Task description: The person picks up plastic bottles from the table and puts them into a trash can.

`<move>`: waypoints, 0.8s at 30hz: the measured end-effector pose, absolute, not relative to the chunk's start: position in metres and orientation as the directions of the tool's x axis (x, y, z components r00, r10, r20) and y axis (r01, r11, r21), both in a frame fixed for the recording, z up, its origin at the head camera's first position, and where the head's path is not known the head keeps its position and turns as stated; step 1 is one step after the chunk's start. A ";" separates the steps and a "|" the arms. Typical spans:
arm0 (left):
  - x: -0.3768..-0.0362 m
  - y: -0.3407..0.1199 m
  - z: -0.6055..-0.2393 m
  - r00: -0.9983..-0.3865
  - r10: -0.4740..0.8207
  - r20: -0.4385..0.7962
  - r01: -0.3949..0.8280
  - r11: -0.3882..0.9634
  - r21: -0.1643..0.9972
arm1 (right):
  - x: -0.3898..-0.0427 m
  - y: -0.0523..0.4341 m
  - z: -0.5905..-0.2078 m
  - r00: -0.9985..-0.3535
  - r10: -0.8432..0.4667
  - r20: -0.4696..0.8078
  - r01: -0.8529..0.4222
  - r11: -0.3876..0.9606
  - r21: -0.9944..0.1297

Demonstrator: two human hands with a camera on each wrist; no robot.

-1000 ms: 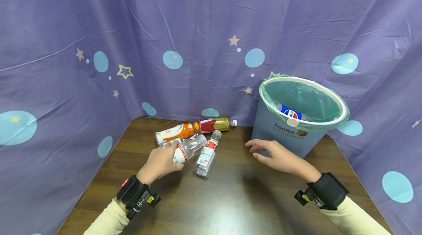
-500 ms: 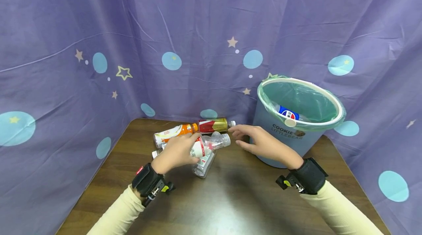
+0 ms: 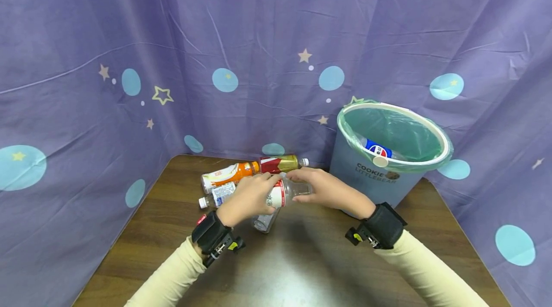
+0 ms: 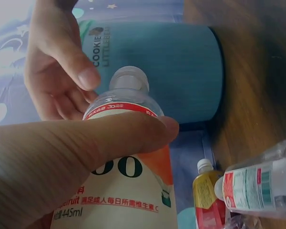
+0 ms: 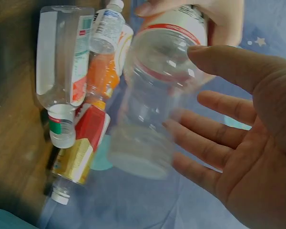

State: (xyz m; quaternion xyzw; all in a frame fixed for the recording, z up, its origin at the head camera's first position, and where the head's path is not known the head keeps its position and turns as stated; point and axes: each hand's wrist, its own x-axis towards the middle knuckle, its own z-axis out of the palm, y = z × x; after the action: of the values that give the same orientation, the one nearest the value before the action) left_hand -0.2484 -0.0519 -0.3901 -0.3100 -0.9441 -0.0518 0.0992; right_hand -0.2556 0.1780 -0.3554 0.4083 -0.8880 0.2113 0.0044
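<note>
since a second ago the right hand point(image 3: 327, 189) has crossed from the bin point(image 3: 366, 173), fingers spread at the clear bottle point(image 3: 285, 192) gripped by the left hand point(image 3: 247, 197).

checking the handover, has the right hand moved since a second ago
Yes. The right hand has gone left, away from the blue bin, and now meets the clear bottle that the left hand holds.

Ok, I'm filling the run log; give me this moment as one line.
left hand: grips clear bottle | right hand: open at its cap end | bin: beside
</note>
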 end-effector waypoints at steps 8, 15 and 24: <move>-0.247 -0.040 -0.392 -0.767 0.590 0.250 0.606 0.796 -0.019 | -0.261 0.175 -0.372 -0.697 -0.708 0.115 -0.695 0.627 -0.352; -0.246 -0.035 -0.396 -0.760 0.582 0.291 0.611 0.792 0.013 | -0.263 0.174 -0.386 -0.765 -0.639 0.081 -0.629 0.714 -0.306; -0.245 -0.037 -0.404 -0.729 0.599 0.332 0.636 0.771 0.005 | -0.266 0.173 -0.393 -0.777 -0.627 0.056 -0.618 0.742 -0.258</move>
State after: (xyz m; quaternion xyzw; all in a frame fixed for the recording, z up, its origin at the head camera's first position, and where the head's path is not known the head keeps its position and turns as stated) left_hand -0.2451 -0.0370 -0.4043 -0.3328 -0.9278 -0.0595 0.1577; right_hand -0.2662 0.1725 -0.3930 0.3337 -0.9332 0.1324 -0.0171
